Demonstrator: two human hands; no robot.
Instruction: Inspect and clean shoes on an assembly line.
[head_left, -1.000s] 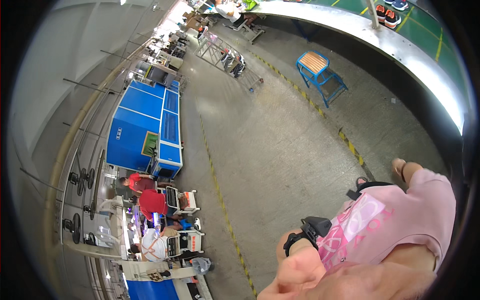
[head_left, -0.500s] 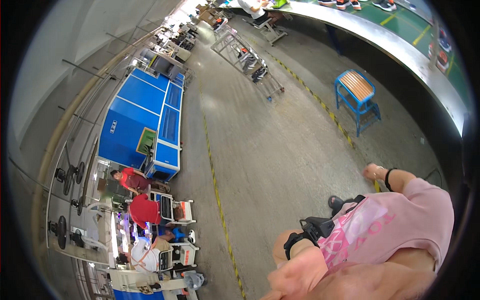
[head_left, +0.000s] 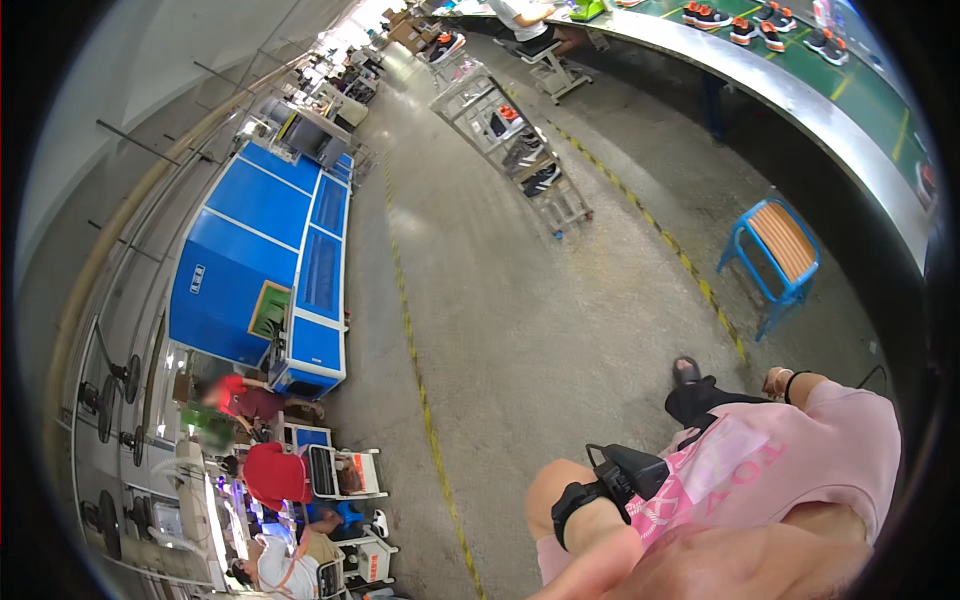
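Found black device (head_left: 630, 470) strapped on wrist, just left of pink shirt (head_left: 790, 470), angled up-right; could not tell whether hands were open or closed.

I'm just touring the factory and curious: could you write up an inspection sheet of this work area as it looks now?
Surface: grey concrete floor with yellow dashed lines.
Job's things: nothing held; a black strapped device sits at the wrist.
Clutter: wire rack carrying shoes; blue stool.
Grippers: left hand is a blur at the lower edge; right hand is beside the pink shirt; whether either is open or shut is unclear.
Cables: nothing seen for certain.
Surroundings: blue machine, curved green conveyor with shoes, seated workers in red.
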